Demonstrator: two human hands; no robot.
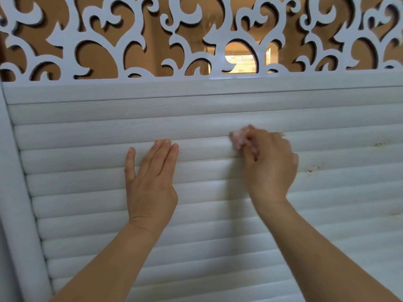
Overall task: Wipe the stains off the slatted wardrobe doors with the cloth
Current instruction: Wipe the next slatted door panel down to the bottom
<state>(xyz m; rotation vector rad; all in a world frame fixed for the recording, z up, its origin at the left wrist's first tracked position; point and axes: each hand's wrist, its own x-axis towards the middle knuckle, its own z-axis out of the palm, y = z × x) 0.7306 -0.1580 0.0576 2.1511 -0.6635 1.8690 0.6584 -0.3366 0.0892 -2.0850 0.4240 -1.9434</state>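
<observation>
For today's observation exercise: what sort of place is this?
Probably a room in a home, close up to a white slatted wardrobe door. A carved scrollwork panel tops it, and the right hand wipes with a cloth.

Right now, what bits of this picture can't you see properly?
In the head view:
- The cloth: mostly hidden inside the right hand, and blurred.
- The slats beneath the left hand and both forearms: covered, so any stains there stay unseen.
- The reddish-brown stains to the right: too small to identify.
- The slatted door: cut off at the bottom and right edges.
</observation>
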